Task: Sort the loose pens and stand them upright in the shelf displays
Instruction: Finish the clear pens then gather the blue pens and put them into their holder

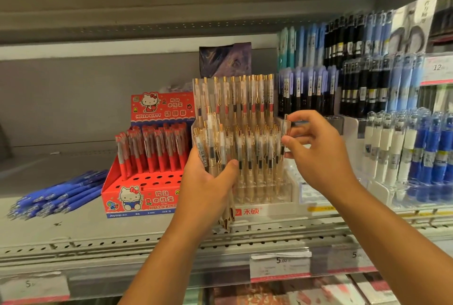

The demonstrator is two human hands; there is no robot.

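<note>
Right grip [318,150] pinches pen [285,124] at display's [269,210] right edge.

Two hands are seen, a left hand [208,182] and a right hand [316,150]. One red display box [137,203] and one clear tiered display [269,210] are counted on the shelf. One heap of loose blue pens [61,194] is seen; its pens are too blurred to be counted singly. One bundle of gold-clipped pens [220,152] is gripped in the left hand, and a single pen [285,129] is pinched in the right. Three price labels [279,265] marked 5 are counted along the shelf edge, and a fourth label [438,69] marked 12 is seen at the right.
</note>
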